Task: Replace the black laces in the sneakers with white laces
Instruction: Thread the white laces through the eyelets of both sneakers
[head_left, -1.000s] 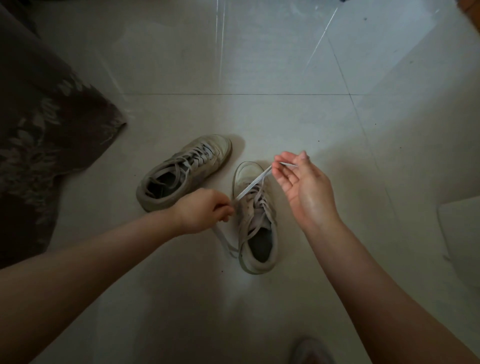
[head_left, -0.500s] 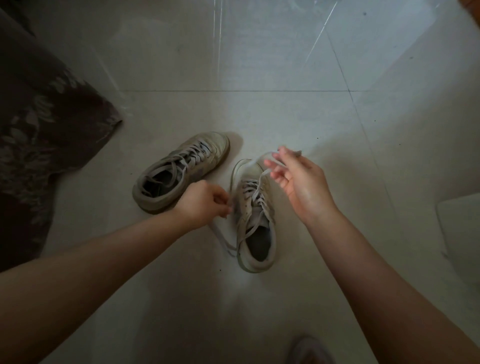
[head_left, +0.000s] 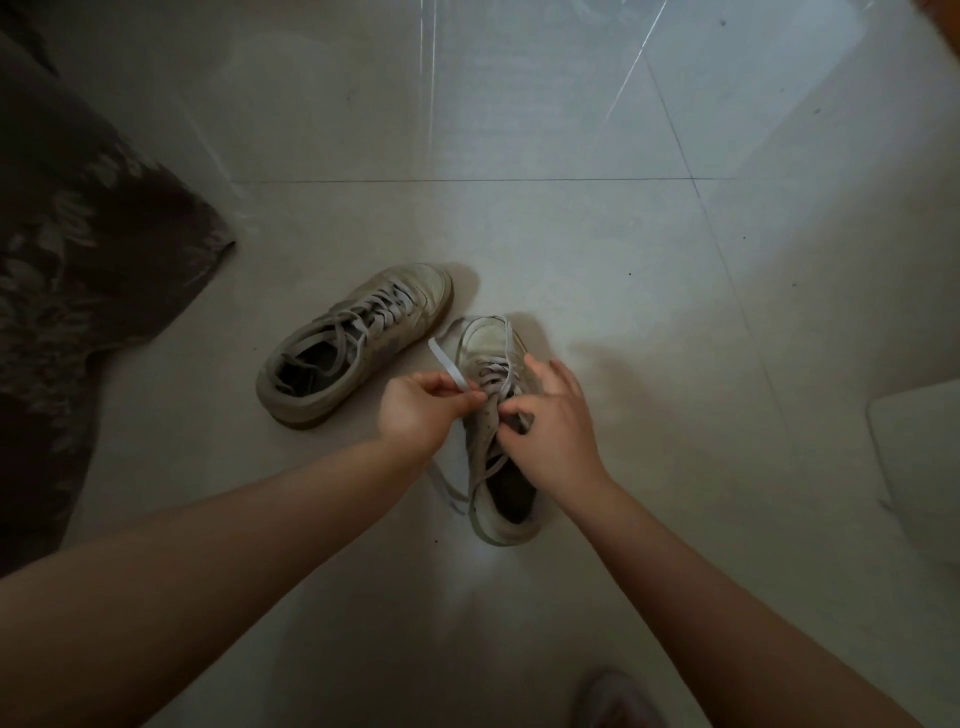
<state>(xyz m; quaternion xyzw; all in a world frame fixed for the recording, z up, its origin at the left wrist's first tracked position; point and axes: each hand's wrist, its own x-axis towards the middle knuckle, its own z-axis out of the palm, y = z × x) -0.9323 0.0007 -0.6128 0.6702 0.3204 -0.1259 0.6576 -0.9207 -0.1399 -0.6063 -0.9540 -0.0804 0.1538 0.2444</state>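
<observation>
Left hand (head_left: 421, 410): fingers pinching the white lace (head_left: 448, 366), mid-frame.
Right hand (head_left: 550, 421): thumb and forefinger nipping a lace over the near sneaker (head_left: 498, 431), other fingers spread.

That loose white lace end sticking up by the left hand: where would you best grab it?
Pinch the white lace end near its free tip, from above: it is flat and rises clear of the sneaker, beyond the left hand.
</observation>
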